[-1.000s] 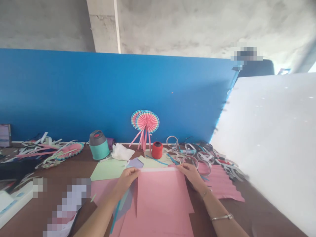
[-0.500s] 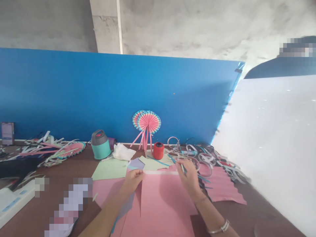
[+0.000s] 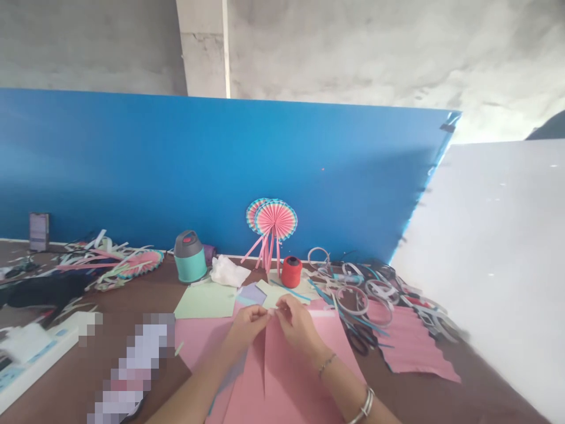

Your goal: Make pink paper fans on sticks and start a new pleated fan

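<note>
A large pink paper sheet lies on the brown table in front of me, with a pale strip along its far edge. My left hand and my right hand meet at that edge's left corner. Both pinch it, fingers closed, and the fingertips almost touch. More pink sheets lie underneath. A bracelet circles my right wrist.
Behind stand a pink paper fan, a red thread spool, a teal flask, green paper and white tissue. Tape rings and scissors lie right, by pleated pink paper. Paper scraps pile left. Blue and white boards wall the desk.
My right hand has slid left along the sheet's far edge from its right corner to meet my left hand. The view has shifted a little to the left.
</note>
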### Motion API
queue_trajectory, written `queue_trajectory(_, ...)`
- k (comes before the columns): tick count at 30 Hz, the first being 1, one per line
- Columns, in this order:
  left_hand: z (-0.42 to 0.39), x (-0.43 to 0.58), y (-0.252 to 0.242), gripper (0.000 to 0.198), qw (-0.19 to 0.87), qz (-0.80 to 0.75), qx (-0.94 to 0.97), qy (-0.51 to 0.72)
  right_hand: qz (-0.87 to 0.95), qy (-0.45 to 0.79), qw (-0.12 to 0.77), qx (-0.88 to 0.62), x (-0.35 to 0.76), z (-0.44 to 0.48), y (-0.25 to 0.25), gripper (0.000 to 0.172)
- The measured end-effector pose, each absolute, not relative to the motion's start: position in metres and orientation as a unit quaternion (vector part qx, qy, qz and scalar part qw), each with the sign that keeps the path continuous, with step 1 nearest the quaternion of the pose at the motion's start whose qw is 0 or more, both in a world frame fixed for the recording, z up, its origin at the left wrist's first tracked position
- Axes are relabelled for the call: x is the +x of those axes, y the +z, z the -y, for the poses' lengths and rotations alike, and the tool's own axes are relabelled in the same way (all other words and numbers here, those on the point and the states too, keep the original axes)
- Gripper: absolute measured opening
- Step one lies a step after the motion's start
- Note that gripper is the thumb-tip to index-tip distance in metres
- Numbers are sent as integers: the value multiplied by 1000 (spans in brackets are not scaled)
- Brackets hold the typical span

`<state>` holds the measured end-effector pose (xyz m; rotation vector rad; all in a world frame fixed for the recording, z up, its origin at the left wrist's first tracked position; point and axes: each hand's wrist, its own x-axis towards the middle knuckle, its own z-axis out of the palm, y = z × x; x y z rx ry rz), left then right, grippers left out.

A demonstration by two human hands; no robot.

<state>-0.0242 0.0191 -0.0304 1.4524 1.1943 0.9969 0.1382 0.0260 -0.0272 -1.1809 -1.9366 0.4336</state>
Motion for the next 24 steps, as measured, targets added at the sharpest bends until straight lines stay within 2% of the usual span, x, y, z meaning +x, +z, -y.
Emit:
queue_trajectory(5, -16, -24, -25, 32, 475, -510, 588, 412, 775, 151, 409, -458, 141, -22, -31, 9)
queue_trajectory(13, -15, -24, -23, 24, 469, -507, 582, 430, 795, 114, 427, -416, 142, -19, -30, 15)
queue_trajectory(18, -14, -23, -22, 25, 438, -511, 604, 428, 795, 94, 460, -386, 140, -18, -31, 18)
queue_trajectory(24, -12, -22, -21, 25, 395, -513, 641, 412, 801, 105, 450, -380, 139, -17, -30, 19)
